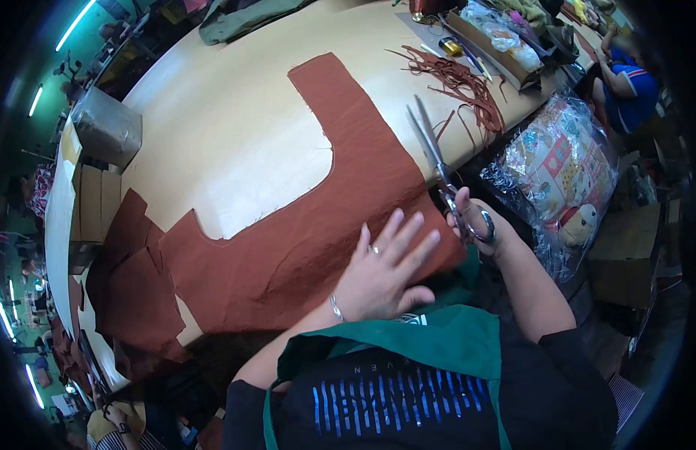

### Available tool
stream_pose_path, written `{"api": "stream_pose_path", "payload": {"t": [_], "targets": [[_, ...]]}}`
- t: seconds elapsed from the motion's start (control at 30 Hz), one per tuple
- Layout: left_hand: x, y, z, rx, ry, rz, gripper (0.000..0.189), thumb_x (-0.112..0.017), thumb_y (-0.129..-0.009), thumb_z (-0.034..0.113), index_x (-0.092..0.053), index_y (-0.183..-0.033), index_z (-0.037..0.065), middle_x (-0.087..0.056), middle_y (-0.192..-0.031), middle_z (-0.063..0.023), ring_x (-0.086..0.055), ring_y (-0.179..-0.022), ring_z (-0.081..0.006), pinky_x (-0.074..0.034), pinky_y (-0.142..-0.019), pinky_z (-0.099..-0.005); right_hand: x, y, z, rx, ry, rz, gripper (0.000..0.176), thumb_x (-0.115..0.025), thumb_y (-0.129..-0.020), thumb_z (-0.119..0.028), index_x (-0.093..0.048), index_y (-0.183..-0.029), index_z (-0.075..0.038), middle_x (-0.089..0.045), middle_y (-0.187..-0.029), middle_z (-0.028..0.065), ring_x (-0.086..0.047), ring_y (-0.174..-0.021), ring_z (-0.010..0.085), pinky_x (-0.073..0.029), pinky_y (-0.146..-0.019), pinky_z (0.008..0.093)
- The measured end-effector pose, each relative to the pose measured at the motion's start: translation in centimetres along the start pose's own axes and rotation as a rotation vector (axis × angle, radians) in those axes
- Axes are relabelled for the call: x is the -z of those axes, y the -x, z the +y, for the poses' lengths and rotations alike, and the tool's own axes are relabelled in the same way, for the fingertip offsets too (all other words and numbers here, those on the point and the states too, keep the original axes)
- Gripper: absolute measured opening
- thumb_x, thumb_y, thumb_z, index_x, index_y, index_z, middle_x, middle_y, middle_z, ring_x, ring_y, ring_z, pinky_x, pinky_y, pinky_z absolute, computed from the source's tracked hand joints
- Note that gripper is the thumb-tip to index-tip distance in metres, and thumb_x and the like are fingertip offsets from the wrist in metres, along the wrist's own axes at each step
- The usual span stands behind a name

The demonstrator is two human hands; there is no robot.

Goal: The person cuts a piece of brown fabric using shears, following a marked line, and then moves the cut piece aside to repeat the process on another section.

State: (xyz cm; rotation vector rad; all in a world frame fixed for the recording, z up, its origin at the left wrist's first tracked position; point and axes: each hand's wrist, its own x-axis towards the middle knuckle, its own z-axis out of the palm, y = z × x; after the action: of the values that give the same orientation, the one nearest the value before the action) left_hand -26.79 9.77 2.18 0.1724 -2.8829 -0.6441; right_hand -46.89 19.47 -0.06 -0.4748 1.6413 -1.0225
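Note:
A large brown piece of fabric (288, 259) with a long arm and a curved inner cut lies across the table, its near edge hanging over the side. My left hand (385, 270), with a ring and a bracelet, rests over its right part, fingers spread. At the fabric's right edge, my right hand (475, 225) grips metal scissors (430, 139) by the handles. The blades are parted and point away from me over the table. More brown fabric pieces (134, 281) lie overlapped on the left.
Thin brown fabric strips (468, 86) are heaped at the back right, beside a cardboard tray (494, 49). A plastic-wrapped printed cushion (569, 169) stands right of the table (205, 142). Dark green fabric (250, 19) lies at the far edge. Another person (625, 82) sits at right.

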Motion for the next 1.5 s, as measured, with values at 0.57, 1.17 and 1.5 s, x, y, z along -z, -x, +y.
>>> {"api": "stream_pose_path", "payload": {"t": [0.57, 1.17, 1.5], "targets": [[-1.2, -5.7, -6.3, 0.245, -0.328, -0.069, 0.093, -0.061, -0.066, 0.054, -0.019, -0.134, 0.005, -0.014, -0.140, -0.0149, -0.011, -0.129, -0.0359, -0.021, -0.098, -0.0546, 1.7, 2.6, 0.1, 0.142, 0.427, 0.034, 0.071, -0.047, -0.060, -0.077, -0.046, -0.070, -0.007, -0.047, -0.056, -0.0016, -0.047, -0.051, 0.0060, -0.039, -0.046, 0.0200], [-2.5, -1.6, -1.7, 0.307, -0.316, -0.073, 0.065, -0.049, -0.074, 0.012, -0.024, -0.133, 0.011, -0.020, -0.139, -0.0109, -0.017, -0.128, -0.0351, -0.024, -0.094, -0.0575, 2.1, 3.7, 3.8, 0.151, 0.396, -0.086, 0.064, -0.058, -0.065, -0.065, -0.051, -0.066, -0.002, -0.051, -0.056, 0.0037, -0.052, -0.057, 0.0131, -0.042, -0.054, 0.0292], [-2.2, -0.9, -0.1, 0.314, 0.008, 0.025, 0.063, -0.051, -0.078, 0.016, -0.023, -0.134, 0.017, -0.020, -0.139, -0.0114, -0.017, -0.127, -0.0392, -0.024, -0.091, -0.0614, 0.9, 1.7, 2.0, 0.014, 0.303, -0.262, 0.065, -0.044, -0.069, -0.071, -0.047, -0.066, -0.006, -0.047, -0.054, -0.0005, -0.047, -0.050, 0.0076, -0.039, -0.047, 0.0218]]}}
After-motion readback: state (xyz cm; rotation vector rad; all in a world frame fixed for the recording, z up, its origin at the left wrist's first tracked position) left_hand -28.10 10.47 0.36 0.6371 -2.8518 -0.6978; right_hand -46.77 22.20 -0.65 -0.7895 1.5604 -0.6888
